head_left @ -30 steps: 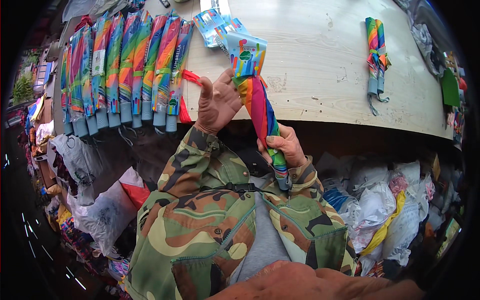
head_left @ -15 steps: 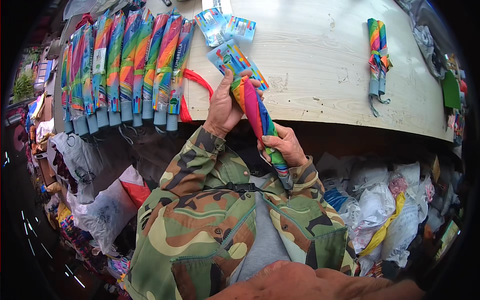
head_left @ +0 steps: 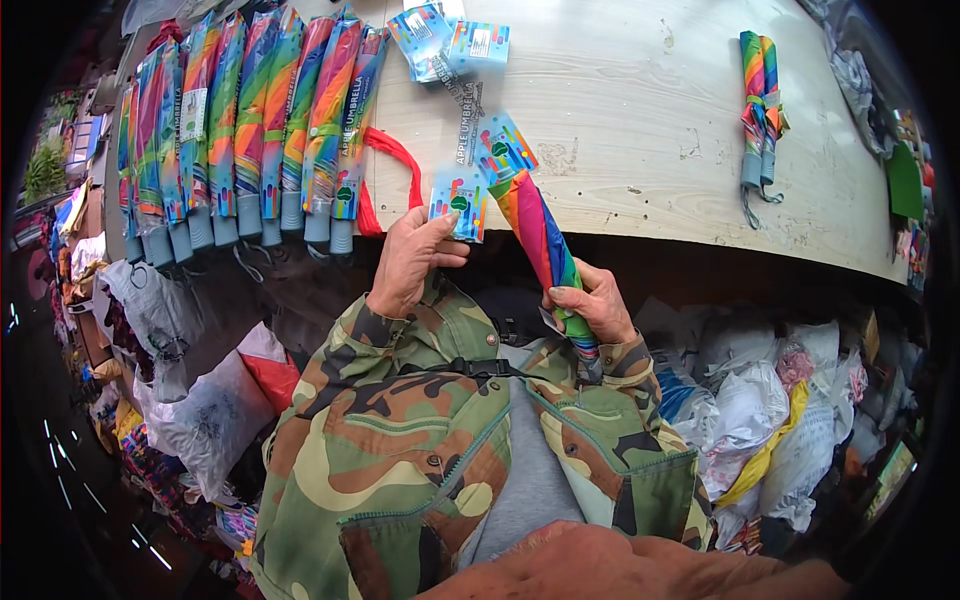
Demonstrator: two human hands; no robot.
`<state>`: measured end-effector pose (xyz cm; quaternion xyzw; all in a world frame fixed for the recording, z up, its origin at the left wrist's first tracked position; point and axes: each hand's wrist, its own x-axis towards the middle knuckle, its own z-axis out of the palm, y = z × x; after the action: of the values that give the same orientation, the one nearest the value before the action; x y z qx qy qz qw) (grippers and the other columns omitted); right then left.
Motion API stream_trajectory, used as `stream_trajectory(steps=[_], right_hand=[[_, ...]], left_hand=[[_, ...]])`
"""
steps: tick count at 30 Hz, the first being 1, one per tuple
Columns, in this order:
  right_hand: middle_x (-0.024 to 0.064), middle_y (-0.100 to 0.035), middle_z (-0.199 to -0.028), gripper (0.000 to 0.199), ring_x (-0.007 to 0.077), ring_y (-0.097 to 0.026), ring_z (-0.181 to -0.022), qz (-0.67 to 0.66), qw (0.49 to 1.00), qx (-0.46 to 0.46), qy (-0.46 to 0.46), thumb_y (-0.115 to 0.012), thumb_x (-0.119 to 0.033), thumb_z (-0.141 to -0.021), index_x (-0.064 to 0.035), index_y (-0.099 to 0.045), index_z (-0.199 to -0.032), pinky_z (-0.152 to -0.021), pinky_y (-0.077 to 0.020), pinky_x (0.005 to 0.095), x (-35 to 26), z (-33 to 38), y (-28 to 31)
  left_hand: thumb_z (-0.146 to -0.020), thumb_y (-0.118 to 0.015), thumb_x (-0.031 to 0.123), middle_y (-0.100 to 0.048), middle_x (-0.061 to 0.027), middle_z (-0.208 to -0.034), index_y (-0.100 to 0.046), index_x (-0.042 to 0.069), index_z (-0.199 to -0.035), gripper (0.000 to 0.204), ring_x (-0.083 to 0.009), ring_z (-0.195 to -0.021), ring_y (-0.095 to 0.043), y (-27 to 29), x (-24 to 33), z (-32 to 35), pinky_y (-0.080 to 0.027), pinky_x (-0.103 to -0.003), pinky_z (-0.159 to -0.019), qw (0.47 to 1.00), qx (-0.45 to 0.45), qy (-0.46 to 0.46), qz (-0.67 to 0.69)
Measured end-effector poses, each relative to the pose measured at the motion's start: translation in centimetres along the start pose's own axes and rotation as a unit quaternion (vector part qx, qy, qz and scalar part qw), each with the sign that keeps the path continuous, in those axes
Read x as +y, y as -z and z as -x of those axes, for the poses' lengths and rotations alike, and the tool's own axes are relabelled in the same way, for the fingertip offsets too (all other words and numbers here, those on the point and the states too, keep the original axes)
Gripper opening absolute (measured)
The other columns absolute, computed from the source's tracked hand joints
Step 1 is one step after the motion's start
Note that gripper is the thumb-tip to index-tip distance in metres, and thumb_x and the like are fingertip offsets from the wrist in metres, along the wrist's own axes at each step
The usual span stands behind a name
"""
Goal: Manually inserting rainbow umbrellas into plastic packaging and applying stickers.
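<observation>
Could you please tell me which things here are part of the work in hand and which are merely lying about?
In hand: folded rainbow umbrella, right hand; clear printed sleeve, left hand.

Lying about: row of sleeved umbrellas, unsleeved umbrella, spare sleeves, red strap.

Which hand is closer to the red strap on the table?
Left. The left hand holds a small card just right of the red strap. The right hand is farther away, gripping the rainbow umbrella below the table edge.

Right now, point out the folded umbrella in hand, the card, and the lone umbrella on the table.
folded umbrella (head_left: 540,235), head view, on its rainbow canopy.
card (head_left: 458,203), head view, on the card's printed face.
lone umbrella (head_left: 757,100), head view, on its folded canopy.
</observation>
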<state>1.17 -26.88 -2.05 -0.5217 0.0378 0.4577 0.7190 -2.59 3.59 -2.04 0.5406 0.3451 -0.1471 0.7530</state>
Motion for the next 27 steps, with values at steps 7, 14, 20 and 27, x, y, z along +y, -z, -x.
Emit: stream_trajectory(steps=[7,14,20,27], right_hand=[[0.009,-0.072,-0.091,0.039,0.014,-0.067,-0.068,-0.007,1.0,-0.01,-0.001,-0.081,-0.018,-0.099,0.0027,-0.069,-0.13,-0.06,-0.0556,0.0289,0.6,-0.2,0.7],[0.0084,-0.072,-0.091,0.039,0.0125,-0.067,-0.069,0.008,1.0,0.004,-0.008,-0.081,-0.018,-0.099,0.0023,-0.069,-0.13,-0.06,-0.0561,0.0281,0.2,-0.2,0.7],[0.0073,-0.072,-0.091,0.038,0.0114,-0.067,-0.069,0.013,1.0,0.006,-0.013,-0.081,-0.018,-0.099,0.0019,-0.07,-0.13,-0.061,-0.0557,0.0274,0.7,-0.1,0.9],[0.0072,-0.075,-0.1,0.057,0.0126,-0.07,-0.082,0.079,0.997,0.017,0.002,-0.083,-0.017,-0.098,0.0027,-0.064,-0.149,-0.074,-0.0574,0.0278,0.0,0.1,0.5]], left_hand=[[-0.093,-0.087,0.027,-0.072,-0.0176,-0.119,-0.051,0.005,-0.153,0.074,-0.035,-0.09,-0.073,-0.9,-1.9,3.3,-0.058,-0.046,-0.083,0.838,0.16,-0.264,-0.45],[-0.085,-0.08,0.014,-0.062,-0.0168,-0.13,-0.063,-0.001,-0.14,0.059,-0.0354,-0.113,-0.061,1.4,-3.1,0.2,-0.051,-0.05,-0.103,0.528,0.087,-0.514,-0.67],[-0.088,-0.073,0.007,-0.067,-0.012,-0.113,-0.071,0.0,-0.124,0.038,-0.0315,-0.104,-0.065,2.5,-3.0,-1.1,-0.053,-0.046,-0.095,0.545,0.053,-0.549,-0.632],[-0.088,-0.073,0.008,-0.06,-0.0098,-0.092,-0.065,0.006,-0.099,0.014,-0.0294,-0.086,-0.062,0.7,-2.1,-2.5,-0.051,-0.044,-0.075,0.578,0.12,-0.524,-0.614]])
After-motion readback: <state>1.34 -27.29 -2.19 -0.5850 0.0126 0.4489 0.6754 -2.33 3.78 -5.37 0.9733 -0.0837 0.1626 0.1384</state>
